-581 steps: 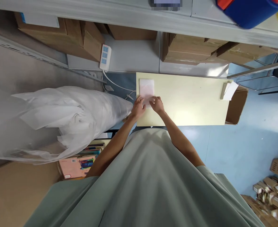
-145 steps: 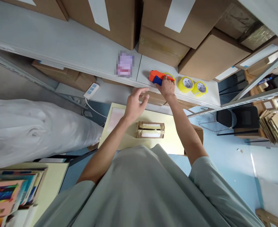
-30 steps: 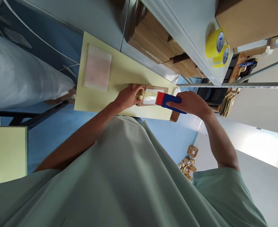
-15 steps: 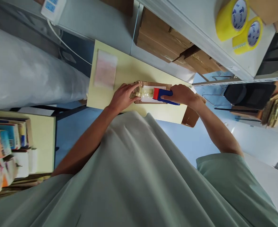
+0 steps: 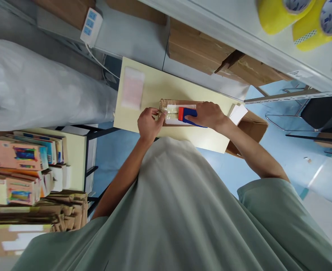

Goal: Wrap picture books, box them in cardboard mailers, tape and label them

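Observation:
A small brown cardboard box (image 5: 171, 104) with a white label lies on the pale yellow table (image 5: 160, 86). My right hand (image 5: 209, 114) is wrapped around the blue handle of a red and blue tape dispenser (image 5: 186, 114), which rests on the box's top. My left hand (image 5: 148, 123) sits at the box's left end with its fingers curled and pinched against the taped edge. A pinkish white flat packet (image 5: 132, 88) lies to the left on the table.
Two yellow tape rolls (image 5: 276, 13) stand on the grey shelf at top right. Cardboard boxes (image 5: 202, 49) sit beneath the shelf. A big white plastic-wrapped bundle (image 5: 41, 90) lies at left, stacked books (image 5: 21, 169) below it. A power strip (image 5: 88, 26) and an open carton (image 5: 253, 126) are nearby.
The tape dispenser has slid left along the box top toward my left hand. My left hand has shifted slightly down at the box's end. The view has tilted.

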A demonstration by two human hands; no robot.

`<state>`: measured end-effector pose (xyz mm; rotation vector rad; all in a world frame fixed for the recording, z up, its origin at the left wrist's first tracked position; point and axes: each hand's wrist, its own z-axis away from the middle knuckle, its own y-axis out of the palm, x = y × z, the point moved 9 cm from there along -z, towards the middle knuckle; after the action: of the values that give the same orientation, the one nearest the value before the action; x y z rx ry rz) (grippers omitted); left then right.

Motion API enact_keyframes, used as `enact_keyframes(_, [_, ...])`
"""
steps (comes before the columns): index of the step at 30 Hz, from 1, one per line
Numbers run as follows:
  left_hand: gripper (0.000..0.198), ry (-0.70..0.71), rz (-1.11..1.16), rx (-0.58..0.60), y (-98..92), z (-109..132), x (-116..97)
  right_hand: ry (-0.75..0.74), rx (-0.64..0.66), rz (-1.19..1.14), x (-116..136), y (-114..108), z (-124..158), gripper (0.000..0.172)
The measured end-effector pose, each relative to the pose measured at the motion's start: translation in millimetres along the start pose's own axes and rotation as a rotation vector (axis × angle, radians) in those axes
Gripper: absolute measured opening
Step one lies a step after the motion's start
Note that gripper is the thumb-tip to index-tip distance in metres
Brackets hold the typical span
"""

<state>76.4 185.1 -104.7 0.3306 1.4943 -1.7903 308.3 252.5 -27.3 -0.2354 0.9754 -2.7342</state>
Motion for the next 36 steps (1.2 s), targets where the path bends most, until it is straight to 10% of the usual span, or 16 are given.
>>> enact_keyframes(14, [0.015, -0.033, -0.041, -0.055, 6.1, -9.6, -2.9, -0.103, 0.07, -0.177, -20.8, -3.8, 18.4, 0.051])
enact_keyframes(27, [0.017, -0.055, -0.007, -0.05, -8.6, -25.2, 19.7, 0.077, 0.167, -0.201, -144.6, 15.3, 60.0, 0.076])
enact_keyframes(36, [0.015, 0.003, -0.062, -0.135, -11.2, -28.2, 6.4, 0.22, 0.011, -0.043, -115.7, 55.8, 23.1, 0.064])
